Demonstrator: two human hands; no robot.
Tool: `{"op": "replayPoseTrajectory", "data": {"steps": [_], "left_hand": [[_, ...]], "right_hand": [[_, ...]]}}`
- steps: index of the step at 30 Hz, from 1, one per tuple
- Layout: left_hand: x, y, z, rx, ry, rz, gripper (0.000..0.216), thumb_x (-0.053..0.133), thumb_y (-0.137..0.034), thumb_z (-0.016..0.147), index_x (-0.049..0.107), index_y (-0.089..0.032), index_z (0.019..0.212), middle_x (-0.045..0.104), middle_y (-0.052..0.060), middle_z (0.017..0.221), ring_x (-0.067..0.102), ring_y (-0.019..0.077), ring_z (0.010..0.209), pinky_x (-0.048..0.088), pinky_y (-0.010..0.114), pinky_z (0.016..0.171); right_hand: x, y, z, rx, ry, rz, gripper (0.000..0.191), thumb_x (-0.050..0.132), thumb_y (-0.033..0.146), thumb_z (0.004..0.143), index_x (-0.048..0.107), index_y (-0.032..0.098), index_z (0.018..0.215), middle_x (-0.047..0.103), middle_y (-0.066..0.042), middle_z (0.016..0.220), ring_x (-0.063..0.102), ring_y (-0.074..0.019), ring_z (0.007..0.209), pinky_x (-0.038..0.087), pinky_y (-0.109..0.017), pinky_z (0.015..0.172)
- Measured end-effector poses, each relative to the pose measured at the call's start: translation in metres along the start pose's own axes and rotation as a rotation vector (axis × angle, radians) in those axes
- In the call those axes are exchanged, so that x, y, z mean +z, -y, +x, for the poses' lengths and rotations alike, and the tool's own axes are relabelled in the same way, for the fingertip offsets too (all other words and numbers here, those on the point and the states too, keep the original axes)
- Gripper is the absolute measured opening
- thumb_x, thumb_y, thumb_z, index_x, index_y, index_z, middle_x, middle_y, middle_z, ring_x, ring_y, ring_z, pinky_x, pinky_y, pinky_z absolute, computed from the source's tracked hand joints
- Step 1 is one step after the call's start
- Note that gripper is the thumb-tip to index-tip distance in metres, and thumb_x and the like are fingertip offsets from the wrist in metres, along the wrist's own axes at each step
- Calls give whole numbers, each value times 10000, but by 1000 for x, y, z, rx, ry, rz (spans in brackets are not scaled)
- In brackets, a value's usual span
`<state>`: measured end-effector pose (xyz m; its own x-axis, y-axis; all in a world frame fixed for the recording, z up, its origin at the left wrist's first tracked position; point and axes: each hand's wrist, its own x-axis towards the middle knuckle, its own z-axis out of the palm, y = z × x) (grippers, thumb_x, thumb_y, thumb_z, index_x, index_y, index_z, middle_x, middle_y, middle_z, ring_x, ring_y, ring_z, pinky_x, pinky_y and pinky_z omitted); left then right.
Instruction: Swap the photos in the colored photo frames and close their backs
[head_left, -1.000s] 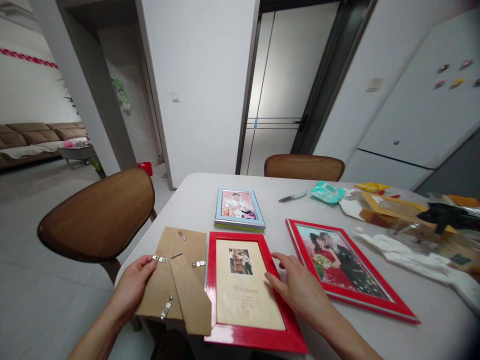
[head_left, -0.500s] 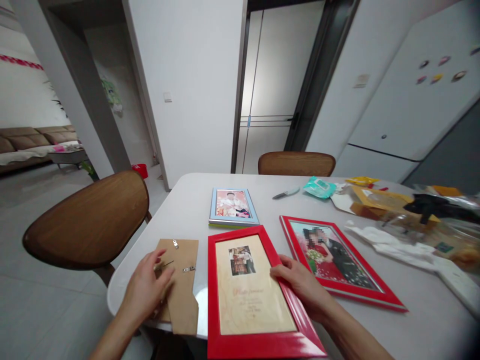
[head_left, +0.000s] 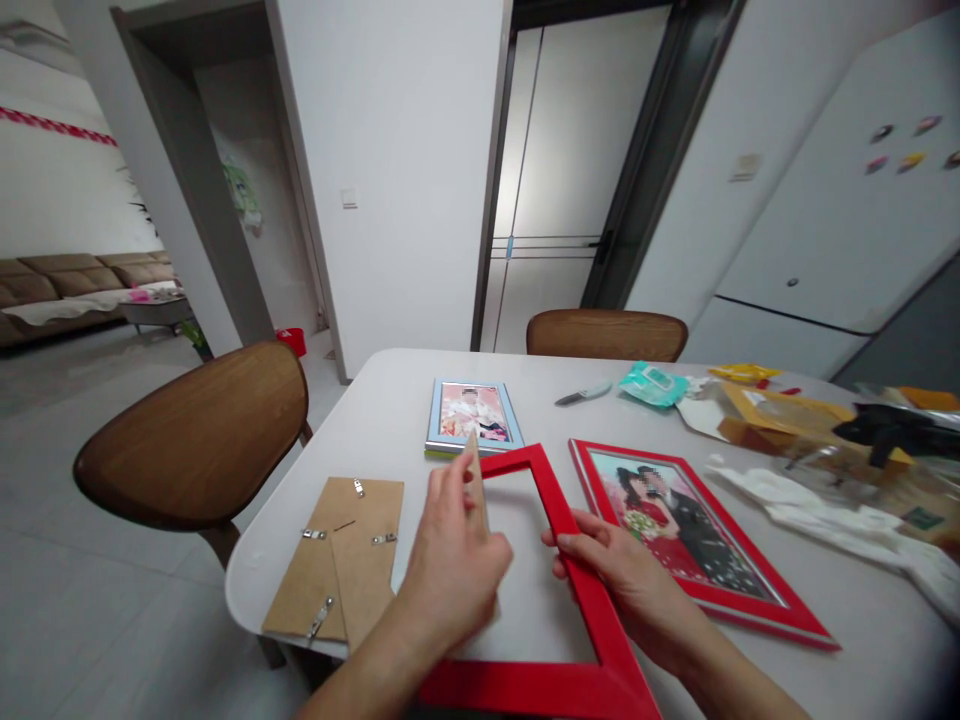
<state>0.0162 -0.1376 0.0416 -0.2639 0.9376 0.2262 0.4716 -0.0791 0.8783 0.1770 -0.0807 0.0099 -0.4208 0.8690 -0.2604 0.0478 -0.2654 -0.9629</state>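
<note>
A red picture frame (head_left: 577, 570) lies in front of me on the white table (head_left: 390, 400), and the table shows through its opening. My right hand (head_left: 626, 585) grips its right edge. My left hand (head_left: 454, 560) is closed on the paper insert (head_left: 475, 480), which it holds tilted up on edge over the frame's left side. The brown backing board (head_left: 337, 560) with metal clips lies flat to the left, near the table's edge.
A small blue-framed photo (head_left: 472, 415) lies beyond the red frame. A larger red-framed photo (head_left: 690, 535) lies to the right. A knife (head_left: 583, 395), a wipes pack (head_left: 652, 383), bags and white cloth clutter the far right. Two wooden chairs (head_left: 191, 430) stand by the table.
My left hand left the backing board on the table and moved right to the red frame. It lifted the paper insert up out of the frame, whose opening now shows the table.
</note>
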Motion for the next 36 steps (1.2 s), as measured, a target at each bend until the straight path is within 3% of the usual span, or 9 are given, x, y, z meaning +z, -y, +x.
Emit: {"op": "replayPoseTrajectory", "data": {"steps": [3,7,12,17,21,26,30,33,36], "left_hand": [[-34,24,-3,-109,-96,-132,571,445,-148,607,344,-195,1167,467,37,943,504,121,715,443,251,661],[-60,69,-13,-296,-113,-318,627,492,-187,555,299,-180,1152,464,-6,838,476,74,569,407,198,530],[-60,111,-26,-305,-152,-109,603,482,-193,601,317,-153,1179,511,-9,782,489,84,543,420,220,548],[-59,112,-33,-210,-94,148,517,462,-186,655,390,-163,1167,560,32,866,555,153,707,451,300,680],[-57,94,-37,-119,-75,298,402,500,-182,648,508,-183,1050,569,68,1013,516,219,957,374,382,868],[-32,68,-38,-38,25,282,424,534,-234,659,504,-191,1079,548,77,1092,474,233,1044,353,379,908],[-17,49,-33,-37,102,282,606,600,-330,620,443,-153,1178,478,119,1210,400,281,1132,308,422,954],[-23,31,-30,-14,79,292,688,604,-309,609,373,-147,1237,367,104,1313,298,282,1209,245,430,1001],[-36,14,-30,48,-18,231,654,546,-210,635,338,-165,1254,406,82,1289,352,253,1184,278,406,992]], "right_hand": [[-15,-17,8,-111,-137,-388,392,511,322,684,514,126,1023,597,1,633,547,-149,568,416,-242,531],[-22,-35,17,-181,-286,-880,507,439,296,701,453,40,1139,633,-89,765,576,-201,660,424,-300,646],[-21,-41,21,-231,-271,-1119,474,385,267,731,467,42,1140,633,-139,869,585,-236,794,422,-322,716],[-20,-37,18,-299,-305,-1221,409,414,273,730,533,67,1062,588,-159,966,545,-252,880,400,-356,781],[1,-31,18,-381,-248,-1043,410,426,291,727,522,97,1076,577,-122,958,553,-203,790,406,-340,760],[55,-34,32,-117,58,-367,537,445,234,698,371,80,1206,596,-24,701,521,-123,520,411,-244,496],[84,-19,31,-69,237,109,379,465,157,671,522,99,1041,601,-8,676,532,-106,566,419,-223,561],[95,9,16,-156,225,166,330,514,202,687,545,130,1008,598,-3,733,534,-106,645,422,-214,591],[103,32,-2,-289,233,64,432,558,242,684,499,166,1106,577,0,805,525,-108,722,429,-224,651]]}}
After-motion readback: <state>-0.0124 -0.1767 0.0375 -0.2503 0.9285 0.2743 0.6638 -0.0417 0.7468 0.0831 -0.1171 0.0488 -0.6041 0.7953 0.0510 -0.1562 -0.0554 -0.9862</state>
